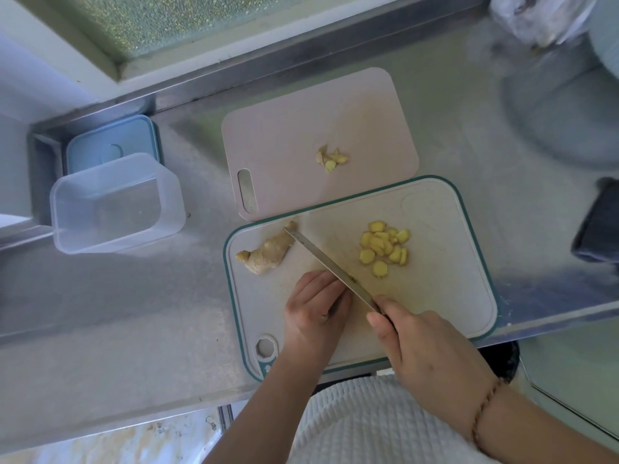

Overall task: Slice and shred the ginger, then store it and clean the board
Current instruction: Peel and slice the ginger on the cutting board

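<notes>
Head view looks down on a brushed steel table (127, 296). Off beyond the left hand (315, 306) and well apart from it stands a clear plastic tub (117, 202), rounded at the corners, with its pale blue lid (112, 145) lying just behind it. Farther from both hands a thin pink board (301, 128) with a slot handle carries a few ginger trimmings (330, 159); its near edge tucks under the white cutting board (435, 279), which has a teal rim.

On that board, the knobbly unpeeled ginger piece (268, 252) lies ahead and left of the left hand, touching the knife tip. A loose heap of yellow ginger slices (385, 247), round and moist, sits ahead of the right hand (422, 349), across the blade.

The left hand rests knuckles-up with fingers curled down beside the blade; what it holds under them I cannot tell. The right hand grips the handle of the knife (331, 262), thumb along the side, blade slanting away to the left. A braided bracelet (485, 406) circles that wrist.
</notes>
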A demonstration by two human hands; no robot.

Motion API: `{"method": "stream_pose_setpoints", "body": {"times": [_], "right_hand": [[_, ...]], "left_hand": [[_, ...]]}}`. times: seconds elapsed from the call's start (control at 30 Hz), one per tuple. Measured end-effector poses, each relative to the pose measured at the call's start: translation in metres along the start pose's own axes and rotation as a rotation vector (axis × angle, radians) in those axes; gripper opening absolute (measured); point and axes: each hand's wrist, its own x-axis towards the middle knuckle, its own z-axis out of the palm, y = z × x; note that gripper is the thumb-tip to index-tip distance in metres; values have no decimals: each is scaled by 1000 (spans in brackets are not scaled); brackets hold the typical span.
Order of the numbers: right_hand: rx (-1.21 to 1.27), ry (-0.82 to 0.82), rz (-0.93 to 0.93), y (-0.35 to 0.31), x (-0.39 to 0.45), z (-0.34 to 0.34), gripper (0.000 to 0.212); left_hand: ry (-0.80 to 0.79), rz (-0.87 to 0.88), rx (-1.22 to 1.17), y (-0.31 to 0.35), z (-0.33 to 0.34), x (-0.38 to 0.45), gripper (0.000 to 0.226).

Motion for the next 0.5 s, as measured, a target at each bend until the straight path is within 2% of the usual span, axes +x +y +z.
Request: {"method": "stream_pose_setpoints", "body": {"times": [0.17, 0.37, 0.5], "right_hand": [[59, 40, 33, 4, 14, 9, 73], [104, 105, 33, 4, 27, 13, 55], [210, 157, 17, 11, 23, 12, 54]], "left_hand": [[-3, 0, 9, -1, 2, -1, 9], [-1, 0, 30, 3, 3, 3, 7], [-14, 5, 24, 6, 0, 5, 9]]}}
